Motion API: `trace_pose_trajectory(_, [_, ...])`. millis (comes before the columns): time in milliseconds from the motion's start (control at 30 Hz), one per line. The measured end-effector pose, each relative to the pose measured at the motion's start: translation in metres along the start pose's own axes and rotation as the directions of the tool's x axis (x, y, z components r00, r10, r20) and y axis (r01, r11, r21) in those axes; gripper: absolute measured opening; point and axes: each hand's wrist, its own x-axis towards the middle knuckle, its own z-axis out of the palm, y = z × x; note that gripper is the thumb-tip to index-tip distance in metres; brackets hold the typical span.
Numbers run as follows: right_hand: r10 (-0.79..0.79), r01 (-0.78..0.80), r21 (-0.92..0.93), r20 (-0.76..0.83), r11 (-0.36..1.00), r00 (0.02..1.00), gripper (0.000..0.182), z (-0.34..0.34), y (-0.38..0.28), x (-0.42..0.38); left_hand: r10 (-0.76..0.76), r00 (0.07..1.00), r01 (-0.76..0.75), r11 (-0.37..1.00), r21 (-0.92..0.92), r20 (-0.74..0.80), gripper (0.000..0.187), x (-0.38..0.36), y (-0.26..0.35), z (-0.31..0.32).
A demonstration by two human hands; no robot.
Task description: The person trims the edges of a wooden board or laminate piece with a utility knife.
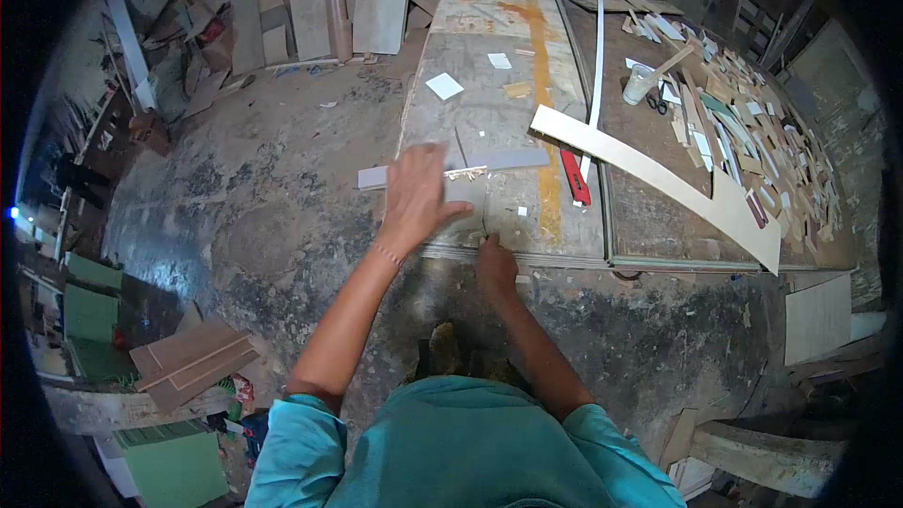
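My left hand [416, 190] is spread over the near left part of the worktable [451, 56], its fingers apart across a grey-white strip [522, 159]. Small light chips [466, 172] lie along the strip, right of that hand. At the table's front edge, my right hand [496, 261] is closed around the lower end of a thin dark piece, too small to make out. A red-handled tool [574, 177] lies to the right, beside a long curved pale board [649, 169]. A small white square [522, 212] rests between the strip and the front edge.
On the right-hand table are a plastic cup [638, 85], black scissors [657, 102] and many wood offcuts [743, 122]. White tiles [445, 87] lie farther back. Panels [381, 11] lean at the back left. Brown boards [193, 362] and green panels [174, 470] are at the lower left.
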Motion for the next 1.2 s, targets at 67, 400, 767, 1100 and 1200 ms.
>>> trace_pose_trajectory(67, [0.051,-0.05,-0.009,0.083,0.999,0.995,0.024,-0.003,-0.002,-0.001,0.146,0.986,-0.151,0.987,0.057,0.085,0.064,0.016,-0.005,0.01])
trace_pose_trajectory(400, [0.023,-0.024,0.017,0.036,1.0,0.999,0.02,-0.002,0.003,0.007,0.108,0.899,-0.165,0.981,0.099,0.424,0.021,0.03,-0.006,0.034])
trace_pose_trajectory(767, [0.079,-0.079,-0.002,0.026,0.997,0.997,0.025,0.0,-0.005,-0.002,0.143,0.919,-0.202,0.971,0.129,0.367,0.023,0.026,-0.003,0.038])
trace_pose_trajectory(1100, [0.041,-0.042,0.083,0.008,0.996,0.999,0.027,0.011,0.009,-0.005,0.069,0.96,-0.113,0.982,0.152,0.271,0.021,0.018,-0.003,0.047])
trace_pose_trajectory(1200, [0.085,-0.083,-0.035,0.079,0.996,0.993,0.025,0.009,0.025,-0.046,0.085,0.956,-0.131,0.98,0.147,0.281,0.019,0.027,-0.001,0.042])
